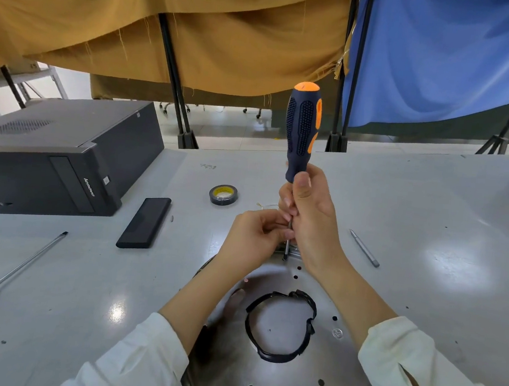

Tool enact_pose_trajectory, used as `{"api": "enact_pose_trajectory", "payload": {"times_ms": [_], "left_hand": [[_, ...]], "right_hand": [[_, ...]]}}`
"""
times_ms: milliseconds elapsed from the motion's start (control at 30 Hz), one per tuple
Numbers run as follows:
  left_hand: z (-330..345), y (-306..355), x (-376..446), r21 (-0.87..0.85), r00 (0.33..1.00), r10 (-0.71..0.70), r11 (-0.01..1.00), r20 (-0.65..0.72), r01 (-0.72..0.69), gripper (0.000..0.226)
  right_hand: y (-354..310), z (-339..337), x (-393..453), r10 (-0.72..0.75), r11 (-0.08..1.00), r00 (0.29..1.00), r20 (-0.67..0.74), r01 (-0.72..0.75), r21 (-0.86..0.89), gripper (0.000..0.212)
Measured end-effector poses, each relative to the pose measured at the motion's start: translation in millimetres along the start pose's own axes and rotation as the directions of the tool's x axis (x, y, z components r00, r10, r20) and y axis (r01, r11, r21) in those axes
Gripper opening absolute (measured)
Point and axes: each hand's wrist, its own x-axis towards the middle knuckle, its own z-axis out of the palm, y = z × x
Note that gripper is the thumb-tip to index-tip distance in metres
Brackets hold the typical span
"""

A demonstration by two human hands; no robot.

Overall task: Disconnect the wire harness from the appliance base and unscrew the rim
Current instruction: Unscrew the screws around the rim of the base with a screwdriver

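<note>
"lenovo" logo reads on front panel of black computer case (48,154), lying on its side at table's left. Yellow label inside tape roll (223,194) carries print, too small to read. Round stamped mark on metal appliance base (338,333), illegible.

Single head view, angled forward-down, close over table (401,207).

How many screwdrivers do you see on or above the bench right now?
2. The orange-and-navy screwdriver stands upright on the metal base, held by the right hand with the left hand at its shaft. The long screwdriver lies at the table's left edge.
</note>
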Motion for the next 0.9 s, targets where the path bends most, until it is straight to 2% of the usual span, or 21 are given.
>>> {"api": "enact_pose_trajectory", "payload": {"times_ms": [133,267,433,667,767,900], "left_hand": [[-0.1,1.1,-0.9,0.032,0.999,0.035,0.999,0.007,-0.035,0.014],[-2.7,0.5,-1.9,0.002,1.0,0.024,1.0,-0.021,-0.024,0.021],[-4.1,-1.2,-4.2,-0.067,0.997,0.001,0.998,0.08,0.004,0.009],[-0.1,-0.3,1.1,0.011,1.0,-0.011,1.0,0.019,0.011,0.011],[-2.2,-1.2,0.8,-0.004,1.0,-0.016,1.0,0.005,0.016,0.013],[-4.0,-4.3,-1.3,-0.03,0.997,-0.005,1.0,0.077,0.007,0.008]], "right_hand": [[-2.4,1.2,-3.8,-0.034,0.999,0.999,-0.018,0.034,-0.002,0.02],[-4.0,4.3,-4.1,-0.029,1.0,0.999,0.031,0.029,-0.005,0.034],[-2.8,3.0,-3.9,-0.035,0.999,0.999,0.041,0.036,-0.023,0.037],[-2.7,-0.4,-2.5,-0.051,0.999,0.999,0.013,0.051,0.01,0.021],[-3.2,0.4,-0.8,-0.034,0.999,0.999,0.019,0.034,0.007,0.033],[-2.2,-0.2,0.1,-0.035,0.999,0.999,0.034,0.034,0.016,0.039]]}}
